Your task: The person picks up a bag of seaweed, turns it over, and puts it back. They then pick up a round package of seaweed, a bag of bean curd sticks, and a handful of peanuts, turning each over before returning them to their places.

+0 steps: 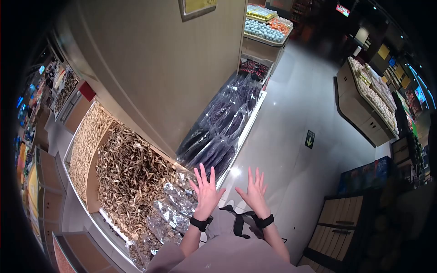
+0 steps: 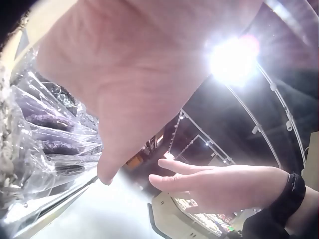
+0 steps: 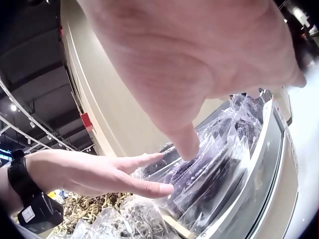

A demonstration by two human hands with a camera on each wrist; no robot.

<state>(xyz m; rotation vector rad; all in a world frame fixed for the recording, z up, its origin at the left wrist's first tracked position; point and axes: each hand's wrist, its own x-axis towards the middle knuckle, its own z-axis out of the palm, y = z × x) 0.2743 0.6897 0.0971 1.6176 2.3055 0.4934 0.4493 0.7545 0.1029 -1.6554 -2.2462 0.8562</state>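
Note:
Both hands are held out in front of the body with fingers spread, and neither holds anything. My left hand (image 1: 205,193) is over the edge of the display bin, nearest the clear bags of dried goods (image 1: 169,207). My right hand (image 1: 254,195) hovers over the floor just right of the bin. Beyond the hands lie clear plastic bags with dark purple contents (image 3: 214,169). Left of the bags is a heap of brown dried strips (image 1: 129,166), which look like dried mushrooms. Each wrist wears a black band, the left one (image 1: 200,223) and the right one (image 1: 264,221).
A broad beige pillar (image 1: 154,68) rises behind the bins. Pale dried pieces (image 1: 88,136) fill a compartment at the far left. A floor sign with an arrow (image 1: 310,139) marks the aisle. Egg-like goods (image 1: 264,31) sit on a far stand; a wooden cabinet (image 1: 337,223) stands right.

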